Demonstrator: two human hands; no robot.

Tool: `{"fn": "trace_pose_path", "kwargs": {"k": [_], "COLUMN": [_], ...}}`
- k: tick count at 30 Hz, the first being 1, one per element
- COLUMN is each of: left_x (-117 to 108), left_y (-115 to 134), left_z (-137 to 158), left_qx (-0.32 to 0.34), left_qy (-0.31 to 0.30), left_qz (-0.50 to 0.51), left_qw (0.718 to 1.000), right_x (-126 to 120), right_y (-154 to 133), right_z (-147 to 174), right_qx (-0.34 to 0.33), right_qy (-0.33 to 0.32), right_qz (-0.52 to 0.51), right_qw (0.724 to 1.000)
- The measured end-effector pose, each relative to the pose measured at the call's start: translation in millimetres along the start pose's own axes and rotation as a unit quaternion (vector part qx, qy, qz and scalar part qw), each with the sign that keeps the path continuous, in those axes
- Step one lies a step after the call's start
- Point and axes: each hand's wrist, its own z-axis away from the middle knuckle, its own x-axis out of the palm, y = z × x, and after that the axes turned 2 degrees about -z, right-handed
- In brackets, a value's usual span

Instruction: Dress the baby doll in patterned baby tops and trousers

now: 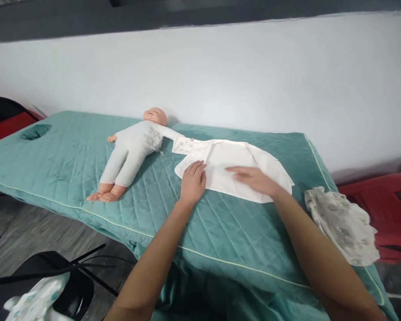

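A white baby garment [229,160] lies spread on the green quilted bed cover, with a small print on its left end. My left hand [193,179] rests flat on its lower left edge, fingers stretched out and holding nothing. My right hand [254,177] is over the middle of the cloth, slightly blurred, its fingers extended; whether it touches the cloth I cannot tell. A baby doll [133,145] with a white cloth body lies on its back to the left. One doll arm reaches to the garment's printed end, and its hand is hidden there.
A crumpled printed cloth [342,225] lies at the bed's right end, beside a red chair [387,211]. The green bed [76,156] stands against a white wall and has a hole at its left. A black chair [82,292] with another printed cloth [42,296] is at lower left.
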Motion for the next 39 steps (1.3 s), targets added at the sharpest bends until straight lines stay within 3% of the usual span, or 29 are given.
{"fn": "trace_pose_path", "kwargs": {"k": [1, 2, 3, 5, 7, 9, 11, 12, 15, 19, 21, 26, 28, 31, 35, 37, 39], "left_x": [0, 0, 0, 0, 0, 0, 1, 2, 2, 2, 1, 1, 2, 2, 2, 2, 2], "left_y": [0, 0, 0, -1, -2, -3, -4, -4, -6, -6, -6, -5, -6, -6, -6, -6, -6], "left_z": [0, 0, 0, -1, -1, -1, -1, -1, -1, -1, -1, -1, -1, -1, -2, -2, -1], "left_qx": [0.004, 0.007, 0.009, 0.011, 0.013, 0.011, 0.005, 0.0, -0.011, -0.019, -0.021, -0.021, -0.019, -0.017, -0.018, -0.023, -0.027], "left_qy": [-0.002, -0.004, -0.006, -0.01, -0.012, -0.011, -0.011, -0.013, -0.018, -0.016, -0.02, -0.035, -0.038, -0.045, -0.046, -0.046, -0.05], "left_qz": [-0.001, -0.003, -0.004, -0.004, -0.002, -0.001, 0.0, 0.0, 0.003, 0.005, 0.004, 0.004, 0.001, -0.002, 0.001, 0.002, 0.002], "left_qw": [1.0, 1.0, 1.0, 1.0, 1.0, 1.0, 1.0, 1.0, 1.0, 1.0, 1.0, 0.999, 0.999, 0.999, 0.999, 0.999, 0.998], "right_x": [-23, -44, -63, -93, -107, -109, -106, -103, -103, -119, -125, -113, -105, -97, -102, -109, -117], "right_y": [11, 23, 36, 59, 75, 84, 86, 85, 84, 90, 93, 88, 81, 73, 70, 72, 76], "right_z": [7, 14, 22, 37, 49, 55, 57, 57, 56, 59, 61, 57, 55, 53, 55, 56, 57], "right_qx": [0.04, 0.102, 0.182, 0.262, 0.323, 0.361, 0.357, 0.342, 0.304, 0.294, 0.295, 0.338, 0.326, 0.308, 0.306, 0.32, 0.324], "right_qy": [0.11, 0.218, 0.305, 0.36, 0.32, 0.224, 0.149, 0.142, 0.221, 0.412, 0.42, 0.181, 0.132, 0.11, 0.178, 0.27, 0.379], "right_qz": [0.023, 0.069, 0.13, 0.176, 0.21, 0.24, 0.252, 0.25, 0.224, 0.184, 0.21, 0.266, 0.265, 0.267, 0.238, 0.213, 0.201], "right_qw": [0.993, 0.968, 0.926, 0.878, 0.865, 0.873, 0.887, 0.895, 0.899, 0.843, 0.832, 0.885, 0.898, 0.907, 0.904, 0.883, 0.844]}}
